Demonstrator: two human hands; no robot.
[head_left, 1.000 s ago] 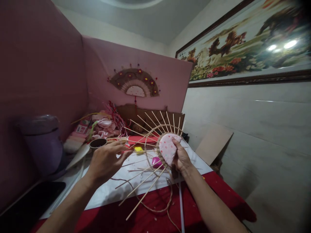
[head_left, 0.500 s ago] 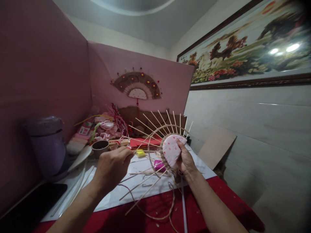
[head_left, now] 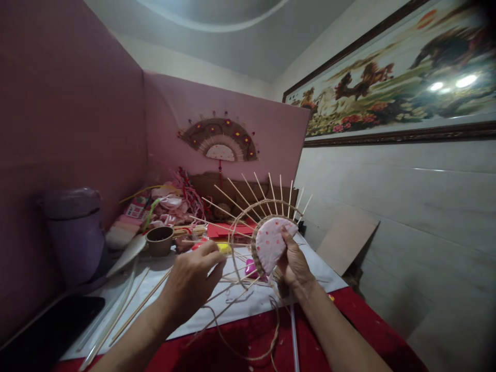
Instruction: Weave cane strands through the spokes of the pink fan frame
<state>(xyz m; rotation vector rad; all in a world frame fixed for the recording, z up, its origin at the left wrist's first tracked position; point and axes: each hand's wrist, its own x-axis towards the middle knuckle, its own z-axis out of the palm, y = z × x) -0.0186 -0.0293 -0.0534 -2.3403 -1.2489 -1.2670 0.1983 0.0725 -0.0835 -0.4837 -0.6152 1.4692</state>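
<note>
My right hand (head_left: 294, 258) is closed on a half-made fan, thumb on its white padded half-round piece (head_left: 269, 243) with red dots. Thin wooden sticks (head_left: 244, 195) spread out from this piece like rays. A braided twine (head_left: 233, 227) arcs across the sticks, apart from the padded edge. Left of the fan, my left hand (head_left: 196, 276) has its fingers bent towards the thumb near the lower sticks; what is between the fingertips I cannot make out. A loose loop of twine (head_left: 251, 357) hangs over the red cloth below the fan.
On the white sheet (head_left: 182, 323) lie loose sticks (head_left: 141, 305), a yellow packet (head_left: 223, 248) and a purple packet (head_left: 251, 267). A brown cup (head_left: 160, 241), a purple container (head_left: 75, 237) and a dark phone-like slab (head_left: 50, 330) stand or lie left. A finished fan (head_left: 222, 137) hangs behind.
My left hand has moved slightly right and down, and the twine strand that stretched from it to the arc no longer shows. My right hand still holds the fan, which has shifted slightly.
</note>
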